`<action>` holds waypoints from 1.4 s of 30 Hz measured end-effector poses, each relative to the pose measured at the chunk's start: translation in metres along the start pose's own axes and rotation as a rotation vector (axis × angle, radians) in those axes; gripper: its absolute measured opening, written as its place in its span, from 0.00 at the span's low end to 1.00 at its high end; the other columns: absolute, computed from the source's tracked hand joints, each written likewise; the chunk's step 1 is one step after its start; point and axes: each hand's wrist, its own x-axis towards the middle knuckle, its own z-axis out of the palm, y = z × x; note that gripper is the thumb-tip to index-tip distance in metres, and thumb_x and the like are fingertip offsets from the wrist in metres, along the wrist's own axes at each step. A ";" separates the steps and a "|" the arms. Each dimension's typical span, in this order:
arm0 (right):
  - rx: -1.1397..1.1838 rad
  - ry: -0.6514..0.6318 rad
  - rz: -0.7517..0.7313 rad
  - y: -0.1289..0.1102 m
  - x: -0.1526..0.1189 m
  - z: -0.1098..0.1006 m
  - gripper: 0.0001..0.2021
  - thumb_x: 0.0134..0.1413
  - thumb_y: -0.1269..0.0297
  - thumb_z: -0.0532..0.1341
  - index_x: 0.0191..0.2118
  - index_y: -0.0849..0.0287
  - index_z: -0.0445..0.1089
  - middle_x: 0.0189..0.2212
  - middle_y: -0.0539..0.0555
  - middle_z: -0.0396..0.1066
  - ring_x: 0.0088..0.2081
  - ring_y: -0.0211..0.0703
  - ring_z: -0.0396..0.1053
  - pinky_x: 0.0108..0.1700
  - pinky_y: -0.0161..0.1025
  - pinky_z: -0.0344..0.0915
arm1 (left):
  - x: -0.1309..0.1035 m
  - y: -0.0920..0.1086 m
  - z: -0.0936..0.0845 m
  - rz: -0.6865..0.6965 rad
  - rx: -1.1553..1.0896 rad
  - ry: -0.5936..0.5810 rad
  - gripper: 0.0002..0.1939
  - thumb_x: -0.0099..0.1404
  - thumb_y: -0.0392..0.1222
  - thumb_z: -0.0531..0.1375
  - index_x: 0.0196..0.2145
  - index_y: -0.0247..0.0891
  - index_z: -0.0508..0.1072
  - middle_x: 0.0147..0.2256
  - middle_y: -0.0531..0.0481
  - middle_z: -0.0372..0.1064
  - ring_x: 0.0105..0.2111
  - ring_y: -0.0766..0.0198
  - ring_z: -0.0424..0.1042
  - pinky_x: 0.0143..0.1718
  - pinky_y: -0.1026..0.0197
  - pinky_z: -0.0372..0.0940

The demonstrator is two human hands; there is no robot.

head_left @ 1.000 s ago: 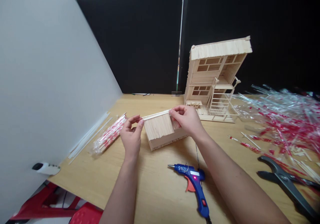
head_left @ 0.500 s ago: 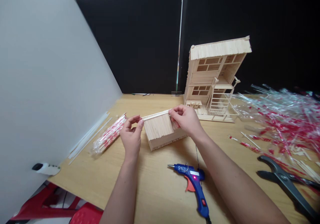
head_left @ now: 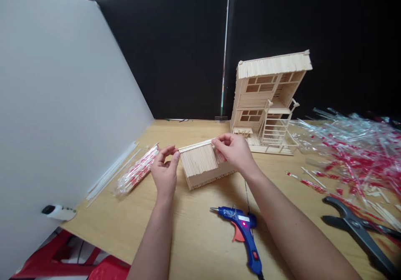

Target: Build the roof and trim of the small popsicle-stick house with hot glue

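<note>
Two bare hands [head_left: 233, 151], narrow wrists [head_left: 165, 200], uncovered forearms [head_left: 291, 219]

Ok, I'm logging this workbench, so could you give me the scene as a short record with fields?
Left hand: thumb and finger at the stick model's left upper corner; grip unclear
Right hand: pinching the model's top edge
Stick model: small, tilted, right part hidden by the right hand
Glue gun: lying on the table, nozzle pointing left
Behind: two-storey stick house
Left side: wrapped stick bundle, pale rods
Right side: plastic wrappers, dark cutter
</note>
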 end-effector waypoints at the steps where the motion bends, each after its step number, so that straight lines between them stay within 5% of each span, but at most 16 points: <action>1: -0.019 0.008 0.000 -0.001 0.000 -0.001 0.12 0.51 0.55 0.63 0.28 0.60 0.71 0.17 0.48 0.68 0.15 0.34 0.60 0.20 0.34 0.56 | 0.000 0.000 0.000 0.003 -0.003 0.004 0.16 0.58 0.46 0.67 0.42 0.39 0.77 0.40 0.44 0.76 0.41 0.59 0.74 0.31 0.66 0.65; 42: -0.013 -0.012 -0.002 0.005 0.002 0.002 0.10 0.53 0.59 0.62 0.27 0.56 0.62 0.16 0.46 0.68 0.13 0.35 0.60 0.18 0.32 0.56 | 0.001 -0.002 0.002 -0.012 -0.021 0.013 0.15 0.56 0.46 0.68 0.40 0.39 0.77 0.39 0.46 0.75 0.39 0.61 0.73 0.29 0.66 0.65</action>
